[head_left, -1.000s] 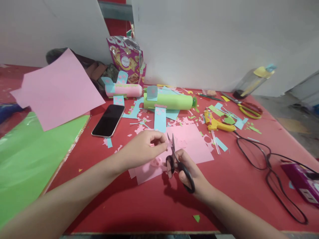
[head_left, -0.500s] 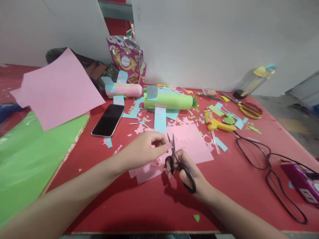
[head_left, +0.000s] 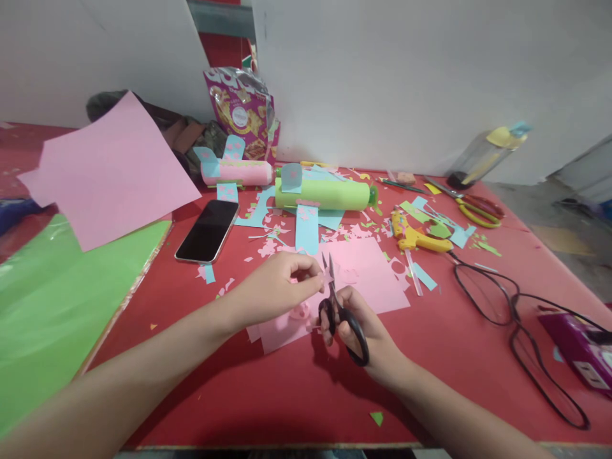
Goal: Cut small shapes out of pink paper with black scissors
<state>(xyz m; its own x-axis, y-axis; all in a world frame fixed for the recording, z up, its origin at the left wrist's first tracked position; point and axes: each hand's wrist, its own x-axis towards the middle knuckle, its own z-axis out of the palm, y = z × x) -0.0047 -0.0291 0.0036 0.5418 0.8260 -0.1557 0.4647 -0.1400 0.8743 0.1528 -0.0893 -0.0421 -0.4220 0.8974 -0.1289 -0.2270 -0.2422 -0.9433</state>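
My left hand (head_left: 287,284) pinches a small scrap of pink paper (head_left: 327,276) between thumb and fingertips. Black-handled scissors (head_left: 333,287) are in my right hand (head_left: 366,331), fingers through the loops. Their blades point away from me, slightly parted, right at the pink scrap. Pink paper sheets (head_left: 377,274) lie on the table under both hands, and some crumpled pink bits (head_left: 300,310) show below my left hand. Just beyond stands a lime-green paper-wrapped tube (head_left: 329,194) lying on its side, with light-blue flaps.
A phone (head_left: 208,231) lies left, near a green sheet (head_left: 62,306) and a large pink sheet (head_left: 115,172). A pink tube (head_left: 243,173) lies before a snack bag (head_left: 243,115). To the right are a yellow glue gun (head_left: 415,239), its black cable, larger scissors (head_left: 471,207) and a bottle (head_left: 488,156).
The scissors have turned a little and their handles have come closer together, narrowing the gap between the blades at the scrap. My left hand has barely moved.
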